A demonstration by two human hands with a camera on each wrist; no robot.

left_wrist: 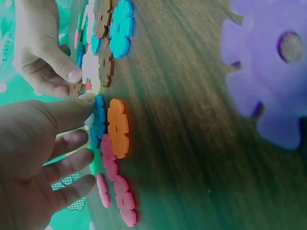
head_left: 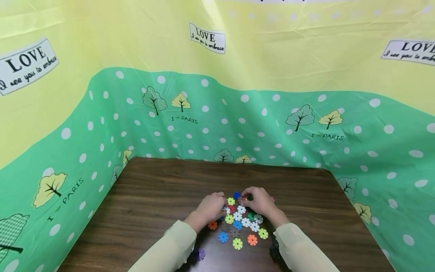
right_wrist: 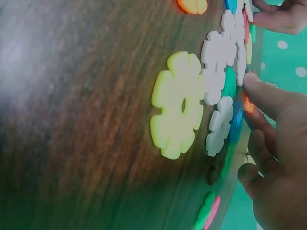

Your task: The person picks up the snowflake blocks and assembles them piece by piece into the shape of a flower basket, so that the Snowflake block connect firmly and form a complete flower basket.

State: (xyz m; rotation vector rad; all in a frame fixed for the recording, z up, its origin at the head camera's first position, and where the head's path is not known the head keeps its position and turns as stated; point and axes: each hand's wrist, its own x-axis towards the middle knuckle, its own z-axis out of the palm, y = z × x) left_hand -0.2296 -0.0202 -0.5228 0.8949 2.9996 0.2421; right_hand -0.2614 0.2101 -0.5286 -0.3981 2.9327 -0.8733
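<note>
Flat plastic snowflake-shaped discs in many colours lie in a loose cluster on the table. At the cluster's left edge, my left hand [head_left: 211,207] pinches a white snowflake disc [head_left: 227,210] between thumb and forefinger, its other fingers loosely bent in the left wrist view. Across from it, my right hand [head_left: 260,201] holds a brown snowflake disc [left_wrist: 75,89] at its thumb and fingertips, largely covered by them. Near the left hand lie an orange disc [left_wrist: 118,128] and a blue one [left_wrist: 98,120]. A grey-white disc [right_wrist: 219,126] lies below the right thumb in the right wrist view.
A dark wood-grain table [head_left: 153,189] bears everything. A purple disc [head_left: 201,254] lies apart, beside the left wrist. Yellow [head_left: 237,243] and orange [head_left: 252,239] discs lie at the cluster's near side. A green and yellow printed cloth [head_left: 204,124] hangs round the table.
</note>
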